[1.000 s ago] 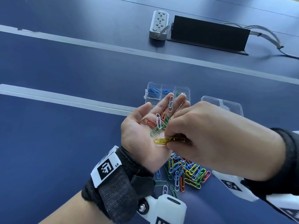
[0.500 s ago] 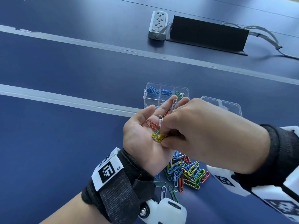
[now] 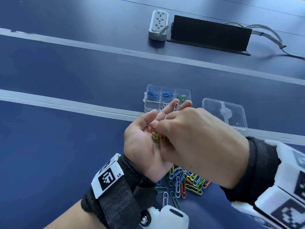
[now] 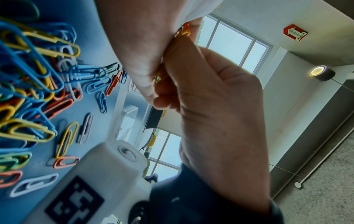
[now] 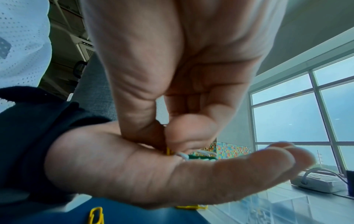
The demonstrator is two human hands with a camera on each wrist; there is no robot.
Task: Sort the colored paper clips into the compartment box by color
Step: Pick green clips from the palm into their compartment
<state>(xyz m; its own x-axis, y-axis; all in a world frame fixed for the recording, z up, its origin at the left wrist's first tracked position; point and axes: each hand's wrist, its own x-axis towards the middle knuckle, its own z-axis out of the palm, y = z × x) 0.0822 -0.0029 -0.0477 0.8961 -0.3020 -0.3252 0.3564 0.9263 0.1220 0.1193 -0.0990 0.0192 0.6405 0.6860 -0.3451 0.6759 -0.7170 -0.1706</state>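
left hand: the left hand [image 3: 143, 142] is palm-up above the dark blue desk [image 3: 66, 146], fingers spread flat, carrying a small clump of coloured wire paper clips [image 3: 156, 134], red, green, yellow and white ones.
right hand: the right hand [image 3: 194, 138] reaches into that palm from above, thumb and fingertip pressed together on a yellow clip [image 5: 168, 150] in the clump; from the head view the pinch itself is hidden behind its knuckles.
loose pile: a heap of mixed blue, yellow, red, green and white paper clips [image 3: 186, 180] lies on the desk right under both wrists.
box: the clear plastic compartment box [image 3: 166, 98] sits just beyond the fingertips; blue clips fill the two far-left cells, green ones the far-right cell, white ones a near cell.
lid: a clear plastic lid [image 3: 226, 113] lies flat beside the box, on its right.
further back: a white power strip [image 3: 158, 25] next to a black upright panel [image 3: 209, 33], with grey cables [image 3: 270, 37] running off right.
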